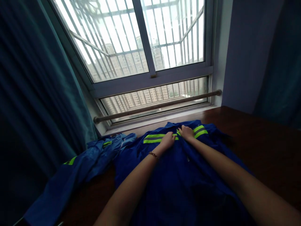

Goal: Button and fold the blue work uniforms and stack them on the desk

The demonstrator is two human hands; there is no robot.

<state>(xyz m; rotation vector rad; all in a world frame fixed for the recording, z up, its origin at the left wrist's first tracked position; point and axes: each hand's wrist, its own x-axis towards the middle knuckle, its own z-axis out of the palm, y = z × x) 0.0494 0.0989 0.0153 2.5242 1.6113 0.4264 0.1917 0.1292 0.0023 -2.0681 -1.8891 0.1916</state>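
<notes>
In the head view, a blue jacket lies spread on the brown table, filling the picture from its middle toward 6 o'clock, with its bright striped band running across the chest near the far end. The left hand, at 5 o'clock from the centre, has its fingers curled in, pinching cloth at the band's inner end. The right hand, at 4 o'clock, is likewise closed on cloth beside the band; the two sit close together but apart. A second blue garment lies crumpled at 8 o'clock, near the jacket's side.

Judging by this grip, the front edges are best drawn together evenly, with the two lengths of band used as a guide to keep both sides level. A light pull should suffice, and smoothing the dark folds toward 6 o'clock would help it lie flat.
</notes>
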